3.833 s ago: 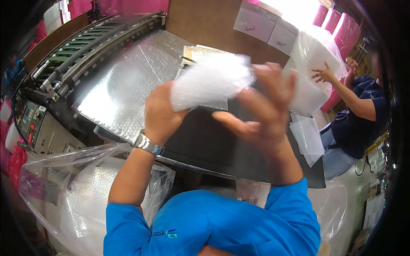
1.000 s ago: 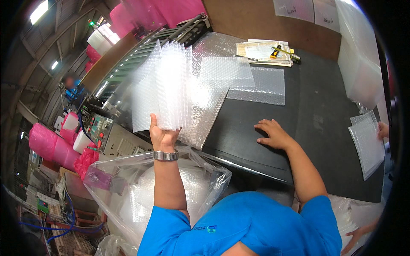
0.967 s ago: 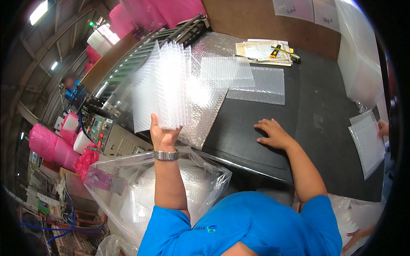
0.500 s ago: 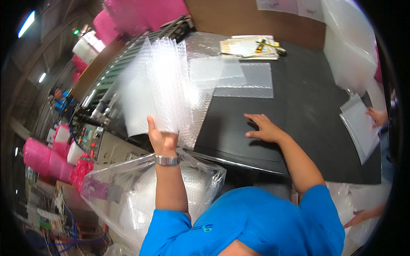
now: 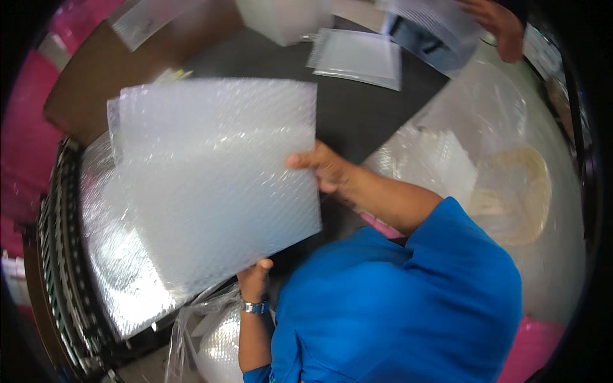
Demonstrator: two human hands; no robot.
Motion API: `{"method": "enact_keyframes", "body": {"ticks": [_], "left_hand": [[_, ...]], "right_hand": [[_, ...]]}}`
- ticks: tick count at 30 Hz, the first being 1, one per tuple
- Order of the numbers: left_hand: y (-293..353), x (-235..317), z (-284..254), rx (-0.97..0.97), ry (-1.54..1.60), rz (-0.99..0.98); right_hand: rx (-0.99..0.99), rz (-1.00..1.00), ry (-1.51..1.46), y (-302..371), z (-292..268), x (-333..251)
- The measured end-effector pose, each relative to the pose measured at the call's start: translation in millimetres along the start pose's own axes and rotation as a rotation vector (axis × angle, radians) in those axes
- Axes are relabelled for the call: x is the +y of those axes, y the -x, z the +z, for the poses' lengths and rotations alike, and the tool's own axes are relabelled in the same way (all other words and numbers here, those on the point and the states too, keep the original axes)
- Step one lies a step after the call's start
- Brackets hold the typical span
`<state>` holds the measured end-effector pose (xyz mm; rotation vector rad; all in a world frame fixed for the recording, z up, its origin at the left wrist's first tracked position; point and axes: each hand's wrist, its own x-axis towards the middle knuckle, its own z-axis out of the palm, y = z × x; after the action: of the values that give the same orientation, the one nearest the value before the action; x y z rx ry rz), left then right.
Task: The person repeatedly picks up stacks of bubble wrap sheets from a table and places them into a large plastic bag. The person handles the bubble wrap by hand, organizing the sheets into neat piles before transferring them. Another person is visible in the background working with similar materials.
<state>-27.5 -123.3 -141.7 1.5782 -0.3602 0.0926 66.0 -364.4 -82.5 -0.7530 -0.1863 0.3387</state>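
Both my hands hold a stack of clear bubble wrap sheets [image 5: 220, 185] up over the black table [image 5: 268, 60]. My right hand [image 5: 325, 167] pinches the right edge, thumb on the front face and fingers mostly behind. At the lower edge, my left hand [image 5: 254, 277] grips the stack; its thumb shows and its other fingers are hidden. One or more sheets stick out a little at the stack's upper left. Shiny bubble wrap [image 5: 115, 255] lies on the table beneath, partly covered by the stack.
A roller conveyor [image 5: 60, 255] runs along the left, below a brown cardboard panel [image 5: 89, 83]. Flat bubble wrap pieces [image 5: 357, 57] lie at the table's far side. Another person's hand [image 5: 495, 25] is near clear wrap there. Large clear plastic bags [image 5: 498, 115] fill the right side.
My right hand, empty before, now grips the stack's right edge. The stack has turned from fanned upright to broad and face-on. The view has swung to the right.
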Motion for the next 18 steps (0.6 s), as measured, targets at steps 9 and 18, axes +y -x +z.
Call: {"method": "enact_keyframes", "body": {"ticks": [9,18], "left_hand": [[-50,-24,-25,0.12,-0.388,0.019],[-45,-15,-20,0.053,-0.633,0.039]], "right_hand": [[0.536,-0.096,0.511,191,-133,-132],[1.192,-0.707,0.063,392,-239,-137]]}}
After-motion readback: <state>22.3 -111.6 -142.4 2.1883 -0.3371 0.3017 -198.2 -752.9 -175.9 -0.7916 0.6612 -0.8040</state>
